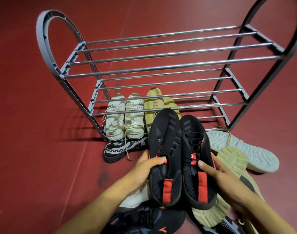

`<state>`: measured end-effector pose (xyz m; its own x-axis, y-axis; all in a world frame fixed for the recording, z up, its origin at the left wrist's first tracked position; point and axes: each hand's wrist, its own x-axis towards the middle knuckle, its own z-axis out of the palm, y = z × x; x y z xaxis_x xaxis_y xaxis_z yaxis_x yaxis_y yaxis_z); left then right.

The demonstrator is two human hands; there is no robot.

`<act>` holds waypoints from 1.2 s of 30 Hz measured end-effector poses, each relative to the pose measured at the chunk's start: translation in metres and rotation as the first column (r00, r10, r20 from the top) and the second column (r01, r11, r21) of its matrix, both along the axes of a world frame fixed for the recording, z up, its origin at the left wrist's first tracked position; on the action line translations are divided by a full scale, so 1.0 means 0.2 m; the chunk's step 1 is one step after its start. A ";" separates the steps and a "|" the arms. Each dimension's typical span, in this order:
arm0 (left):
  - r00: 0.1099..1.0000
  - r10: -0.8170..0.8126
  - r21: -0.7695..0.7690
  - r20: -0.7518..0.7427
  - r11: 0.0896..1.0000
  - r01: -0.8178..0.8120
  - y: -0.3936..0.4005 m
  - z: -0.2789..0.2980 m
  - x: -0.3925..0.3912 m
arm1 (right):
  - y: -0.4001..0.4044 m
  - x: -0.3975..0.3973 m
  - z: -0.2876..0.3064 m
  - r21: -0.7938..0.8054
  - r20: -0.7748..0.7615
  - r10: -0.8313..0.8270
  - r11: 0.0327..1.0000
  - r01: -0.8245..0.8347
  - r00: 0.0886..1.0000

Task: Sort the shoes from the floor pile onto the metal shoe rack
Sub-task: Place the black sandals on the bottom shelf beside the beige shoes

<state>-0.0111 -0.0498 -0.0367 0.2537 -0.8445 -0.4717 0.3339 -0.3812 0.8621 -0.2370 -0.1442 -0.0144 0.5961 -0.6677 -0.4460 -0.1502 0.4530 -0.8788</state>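
I hold a pair of black sneakers with red heel tabs side by side above the floor pile, toes pointing at the metal shoe rack (161,66). My left hand (144,168) grips the left black sneaker (163,149) at its collar. My right hand (217,173) grips the right black sneaker (195,154) from its outer side. On the rack's bottom tier stand a pair of white sneakers (124,119) and an olive-green pair (152,103), partly hidden behind the black pair. The two upper tiers hold nothing.
Loose shoes lie on the red floor around my hands: a black-and-white knit shoe (120,149) in front of the rack, an upturned pale grey sole (245,149) and beige soles (232,159) to the right, dark shoes (144,220) near the bottom edge.
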 end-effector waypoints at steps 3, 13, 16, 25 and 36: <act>0.998 -0.044 0.008 0.041 0.999 0.043 0.02 -0.04 -0.08 | 0.00 -0.06 0.00 0.009 0.006 0.021 1.000 -0.021 1.000; 0.999 0.038 0.041 -0.005 0.998 -0.038 -0.14 -0.03 -0.29 | -0.20 -0.18 0.05 -0.039 -0.122 -0.285 0.959 0.282 0.951; 0.998 0.039 0.049 0.039 0.998 -0.041 -0.35 0.03 -0.30 | -0.40 -0.19 0.06 -0.113 -0.141 -0.392 0.919 0.378 0.909; 0.982 0.011 0.244 0.189 0.968 -0.058 -0.67 0.01 -0.39 | -0.77 -0.16 -0.11 -0.322 -0.215 -0.582 0.800 0.505 0.785; 0.948 0.046 0.167 0.316 0.980 -0.104 -0.91 0.07 -0.27 | -0.84 -0.09 -0.19 -0.412 -0.263 -0.730 0.676 0.611 0.631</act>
<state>-0.0647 -0.2323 -0.0220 0.4702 -0.7262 -0.5015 0.0956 -0.5230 0.8469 -0.2551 -0.3122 -0.0518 -0.2454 -0.9310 -0.2704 -0.2387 0.3284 -0.9139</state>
